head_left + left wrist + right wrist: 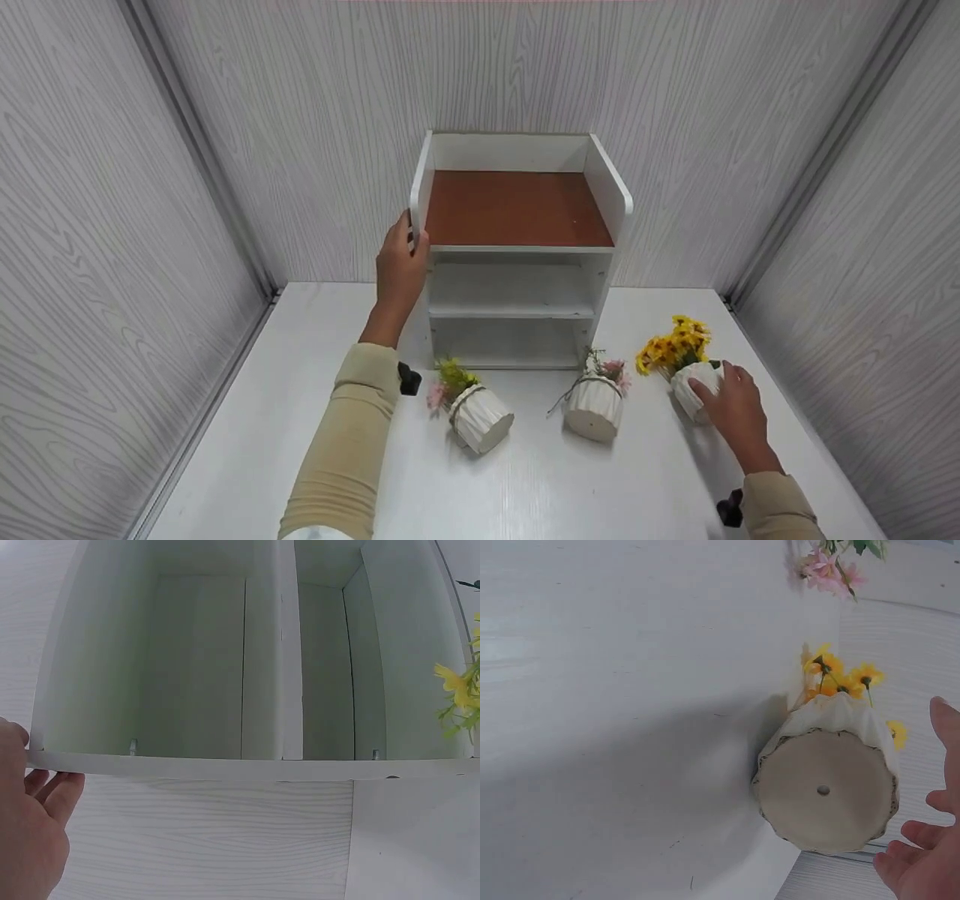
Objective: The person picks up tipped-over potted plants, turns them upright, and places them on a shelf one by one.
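A white shelf unit (523, 316) with a brown top surface stands against the back wall. My left hand (401, 262) grips the front edge of its left side panel, thumb on one face and fingers on the other; the left wrist view shows this hand (34, 817) at the panel's edge. On the right, a white ribbed flowerpot (694, 388) with yellow flowers (675, 346) lies tipped over, its base facing the right wrist camera. Over it is my right hand (736, 405). Its fingers (922, 834) are spread beside the pot (826, 787), with a visible gap.
Two more white pots lie tipped in front of the shelf: one with pink and yellow-green flowers (481, 418) at left, one with pink flowers (594, 407) at right. Wood-grain panels (862, 262) enclose the white table (525, 487) at the back and sides.
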{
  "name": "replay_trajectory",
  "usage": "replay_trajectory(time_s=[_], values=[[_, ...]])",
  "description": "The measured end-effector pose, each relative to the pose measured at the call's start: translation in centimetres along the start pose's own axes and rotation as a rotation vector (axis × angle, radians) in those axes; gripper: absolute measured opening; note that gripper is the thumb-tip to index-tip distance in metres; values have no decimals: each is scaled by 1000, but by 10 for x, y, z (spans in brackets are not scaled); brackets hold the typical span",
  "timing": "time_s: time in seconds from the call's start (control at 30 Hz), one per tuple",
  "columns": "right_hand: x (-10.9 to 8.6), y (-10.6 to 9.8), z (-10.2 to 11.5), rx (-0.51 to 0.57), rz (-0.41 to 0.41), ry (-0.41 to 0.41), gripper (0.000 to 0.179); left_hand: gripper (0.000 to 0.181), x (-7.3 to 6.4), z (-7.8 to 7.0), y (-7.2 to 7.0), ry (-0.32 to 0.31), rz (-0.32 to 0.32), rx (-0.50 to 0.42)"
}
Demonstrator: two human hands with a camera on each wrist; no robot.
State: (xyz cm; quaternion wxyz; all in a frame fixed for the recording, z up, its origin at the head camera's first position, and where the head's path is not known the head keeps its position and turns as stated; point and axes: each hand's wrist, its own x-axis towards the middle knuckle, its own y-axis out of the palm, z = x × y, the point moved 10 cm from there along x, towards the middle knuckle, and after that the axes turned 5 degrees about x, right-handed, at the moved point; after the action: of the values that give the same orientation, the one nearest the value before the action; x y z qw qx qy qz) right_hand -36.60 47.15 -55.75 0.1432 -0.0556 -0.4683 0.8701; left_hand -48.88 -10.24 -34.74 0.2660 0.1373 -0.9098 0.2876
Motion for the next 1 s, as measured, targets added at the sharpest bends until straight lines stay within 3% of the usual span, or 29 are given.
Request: replay_trajectory(time_s=[0.33,0.47,0.73,1.0], values=[[1,13,-15,32,31,62,94,54,-1,1,1,-15,12,-16],[1,17,-17,34,30,36,91,54,-1,0,1,-8,12,-6],[0,16,-17,26,4,17,88,54,0,0,0,-6,10,-3],[-7,17,-22,104,-47,40,85,55,0,3,1,-18,21,-1]])
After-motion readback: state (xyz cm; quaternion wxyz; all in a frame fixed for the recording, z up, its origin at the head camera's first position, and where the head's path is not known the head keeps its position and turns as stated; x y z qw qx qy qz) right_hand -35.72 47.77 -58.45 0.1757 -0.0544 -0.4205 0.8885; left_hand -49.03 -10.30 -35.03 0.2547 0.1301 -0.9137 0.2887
